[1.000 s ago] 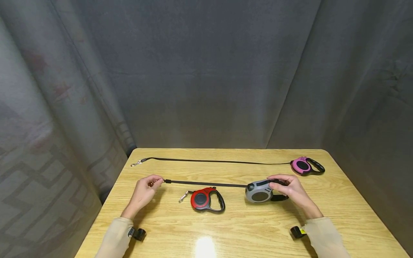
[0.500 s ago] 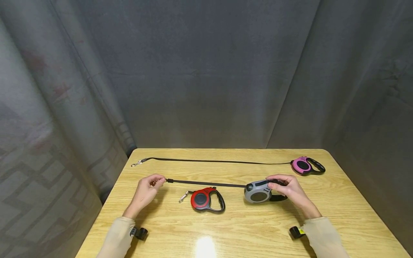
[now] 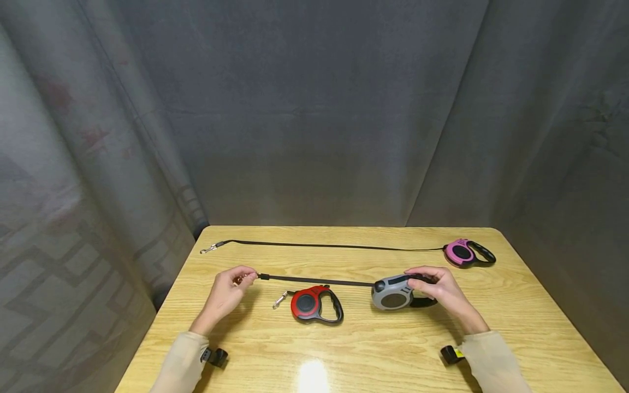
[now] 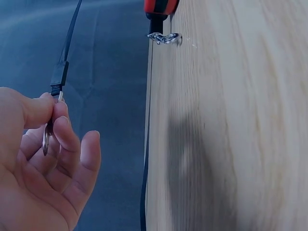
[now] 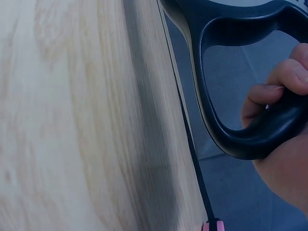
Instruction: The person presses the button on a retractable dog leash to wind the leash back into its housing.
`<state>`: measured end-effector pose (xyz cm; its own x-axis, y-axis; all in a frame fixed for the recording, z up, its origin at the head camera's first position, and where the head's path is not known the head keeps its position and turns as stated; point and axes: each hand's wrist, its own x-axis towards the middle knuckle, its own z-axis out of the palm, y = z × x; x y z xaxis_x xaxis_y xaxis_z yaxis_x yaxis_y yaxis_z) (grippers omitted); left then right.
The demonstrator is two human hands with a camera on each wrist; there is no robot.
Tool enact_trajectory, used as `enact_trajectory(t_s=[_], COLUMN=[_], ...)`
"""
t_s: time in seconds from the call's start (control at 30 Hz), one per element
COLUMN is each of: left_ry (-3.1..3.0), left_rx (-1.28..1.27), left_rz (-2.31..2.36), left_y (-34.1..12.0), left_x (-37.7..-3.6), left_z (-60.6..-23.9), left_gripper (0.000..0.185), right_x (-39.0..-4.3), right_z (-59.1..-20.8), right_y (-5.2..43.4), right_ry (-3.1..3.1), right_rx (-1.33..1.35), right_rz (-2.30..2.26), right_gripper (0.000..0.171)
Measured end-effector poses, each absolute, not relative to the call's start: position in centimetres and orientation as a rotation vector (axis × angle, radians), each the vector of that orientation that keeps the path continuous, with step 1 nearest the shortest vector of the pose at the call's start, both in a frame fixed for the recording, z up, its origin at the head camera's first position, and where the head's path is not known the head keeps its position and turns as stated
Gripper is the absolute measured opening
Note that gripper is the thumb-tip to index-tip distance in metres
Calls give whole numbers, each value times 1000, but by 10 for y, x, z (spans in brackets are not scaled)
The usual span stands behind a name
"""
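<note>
Fingers (image 4: 57, 111) of the left hand (image 3: 226, 295) pinch the small metal clip (image 4: 46, 139) at the end of a flat black strap (image 3: 319, 281), thumb against forefinger, the other fingers loosely curled. That strap runs taut and thin across to a rounded grey leash (image 3: 395, 293) of smooth plastic, which sits on the bench (image 3: 373, 349) near its middle. The right hand (image 3: 439, 292) grips the leash's black looped handle (image 5: 250, 130), fingers wrapped round its glossy curve. Just in front of the strap lies a red leash (image 3: 314, 304) with a black handle and a bright metal snap hook (image 4: 163, 37). Farther back, a pink leash (image 3: 467, 252) rests at the right edge, its strap (image 3: 324, 245) drawn straight to the left. The bench is pale wood-grain, probably laminate. Grey curtains (image 3: 314, 109) hang in soft folds behind.
</note>
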<state>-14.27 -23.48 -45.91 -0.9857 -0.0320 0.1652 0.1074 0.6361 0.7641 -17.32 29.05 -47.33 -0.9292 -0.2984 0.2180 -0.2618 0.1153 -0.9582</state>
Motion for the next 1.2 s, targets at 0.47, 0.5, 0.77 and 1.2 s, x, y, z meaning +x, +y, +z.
enact_trajectory(t_s=[0.47,0.5,0.77,1.2], left_ry=[-2690,-2689,-2708,-2713], left_rx=[-107,-112,-127,-157], left_rz=[-1283,-1286,-1276,-1260], left_y=[-231,-230,-225,-221], left_x=[-138,-138,-137,-135], left_z=[-457,-457,-456,-456], left_gripper=[7,7,7,7], right_x=[-172,-172,-173,-175], right_z=[-473,-473,-478,-479], right_y=[284,284,278,276], right_ry=[2344,2346,2316,2305], right_rx=[-568,-576,-621,-584], right_rz=[-1959,-1953,-1953,-1965], right_gripper=[21,21,20,22])
